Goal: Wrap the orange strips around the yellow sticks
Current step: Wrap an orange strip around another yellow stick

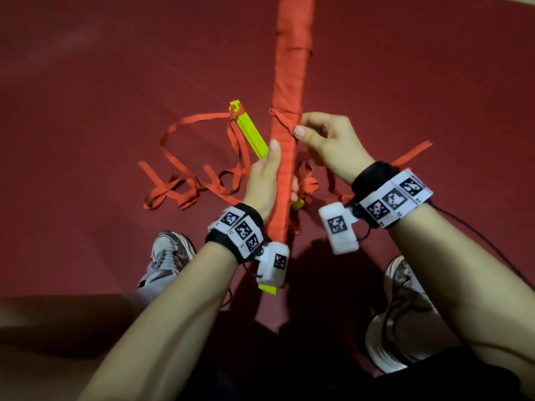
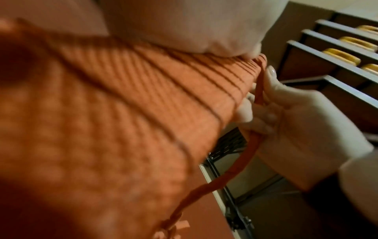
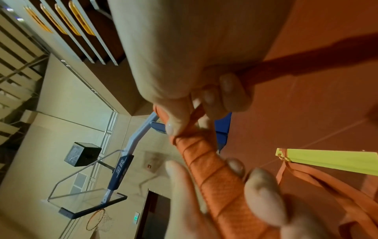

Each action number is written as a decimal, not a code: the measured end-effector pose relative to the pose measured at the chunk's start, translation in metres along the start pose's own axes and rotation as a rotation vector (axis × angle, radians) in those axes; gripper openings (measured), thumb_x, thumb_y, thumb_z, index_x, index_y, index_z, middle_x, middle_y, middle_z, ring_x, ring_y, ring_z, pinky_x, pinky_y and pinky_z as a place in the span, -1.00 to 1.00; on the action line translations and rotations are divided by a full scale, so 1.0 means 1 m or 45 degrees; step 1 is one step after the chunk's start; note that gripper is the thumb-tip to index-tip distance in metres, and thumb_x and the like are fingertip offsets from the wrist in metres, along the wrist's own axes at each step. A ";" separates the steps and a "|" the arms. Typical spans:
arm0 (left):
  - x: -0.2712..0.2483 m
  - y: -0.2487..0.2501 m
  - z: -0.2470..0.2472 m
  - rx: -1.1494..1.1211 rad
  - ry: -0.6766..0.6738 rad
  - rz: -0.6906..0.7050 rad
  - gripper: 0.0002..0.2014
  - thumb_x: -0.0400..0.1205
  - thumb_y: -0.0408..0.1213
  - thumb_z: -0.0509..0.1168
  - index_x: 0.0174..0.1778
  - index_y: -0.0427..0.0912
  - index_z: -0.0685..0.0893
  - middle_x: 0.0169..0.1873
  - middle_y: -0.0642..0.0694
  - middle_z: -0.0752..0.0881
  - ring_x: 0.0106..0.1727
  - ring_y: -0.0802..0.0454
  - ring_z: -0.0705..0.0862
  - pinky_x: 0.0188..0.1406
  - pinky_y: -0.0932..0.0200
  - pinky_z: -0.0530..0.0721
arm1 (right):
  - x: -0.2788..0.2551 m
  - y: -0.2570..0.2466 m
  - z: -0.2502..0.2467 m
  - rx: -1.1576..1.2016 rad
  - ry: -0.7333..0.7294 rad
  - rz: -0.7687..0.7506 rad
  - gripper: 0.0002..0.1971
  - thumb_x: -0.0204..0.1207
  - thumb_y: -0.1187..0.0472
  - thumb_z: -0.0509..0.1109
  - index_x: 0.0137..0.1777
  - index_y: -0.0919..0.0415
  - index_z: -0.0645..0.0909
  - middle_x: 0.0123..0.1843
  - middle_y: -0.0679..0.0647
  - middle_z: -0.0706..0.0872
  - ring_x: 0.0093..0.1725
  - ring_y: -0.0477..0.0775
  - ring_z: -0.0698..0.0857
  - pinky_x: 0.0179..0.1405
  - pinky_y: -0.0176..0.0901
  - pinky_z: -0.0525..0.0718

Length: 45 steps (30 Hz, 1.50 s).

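A: Where is the stick with respect to the hands?

B: The long stick [image 1: 285,157], already covered with orange strip, runs away from the person over the red floor [image 1: 86,82]. The left hand [image 1: 265,180] is curled around it low down, the thumb lying along its left side. The right hand [image 1: 327,140] is higher, on the right side of the stick, and pinches the loose end of the strip [image 1: 286,120] just where the winding meets a knot.

A: And the other stick?

B: A bare yellow stick [image 1: 249,130] lies on the floor just to the left of the left hand, with orange strips [image 1: 185,180] tied at its far end and spread in loops to the left. A yellow end [image 1: 267,288] shows under the left wrist camera.

A: What do the wrist views add?

B: The left wrist view shows the windings very near and blurred, and the right hand [image 2: 296,116] with the strip [image 2: 259,90] passing through its curled fingers. The right wrist view shows a thumb pressing the strip onto the stick [image 3: 206,161], the yellow stick [image 3: 335,160], and behind them a basketball hoop [image 3: 96,218] on a blue stand [image 3: 120,169].

A: Any writing?

B: The stand carries white characters, too small to read. The wristbands [image 1: 390,198] bear black-and-white square codes.
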State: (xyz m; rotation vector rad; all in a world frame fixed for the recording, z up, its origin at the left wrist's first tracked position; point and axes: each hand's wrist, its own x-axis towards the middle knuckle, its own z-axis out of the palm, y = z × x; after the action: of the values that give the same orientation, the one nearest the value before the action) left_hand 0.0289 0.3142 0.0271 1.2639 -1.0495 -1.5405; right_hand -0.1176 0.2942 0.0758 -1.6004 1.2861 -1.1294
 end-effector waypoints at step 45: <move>-0.015 0.017 0.016 -0.374 0.102 0.123 -0.85 0.70 -0.23 0.30 -0.17 -0.07 0.71 -0.43 0.02 0.72 -0.44 0.09 0.70 -0.38 0.21 0.66 | 0.007 0.005 -0.008 -0.161 -0.011 -0.045 -0.70 0.54 0.08 0.47 0.21 0.18 0.78 -0.03 0.03 0.87 -0.03 -0.12 0.80 0.13 -0.11 0.71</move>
State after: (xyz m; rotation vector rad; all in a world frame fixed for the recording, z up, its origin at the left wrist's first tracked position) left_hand 0.0170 0.3254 0.0493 1.0472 -0.7877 -1.4953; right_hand -0.1261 0.2864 0.0744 -1.7251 1.3513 -1.0796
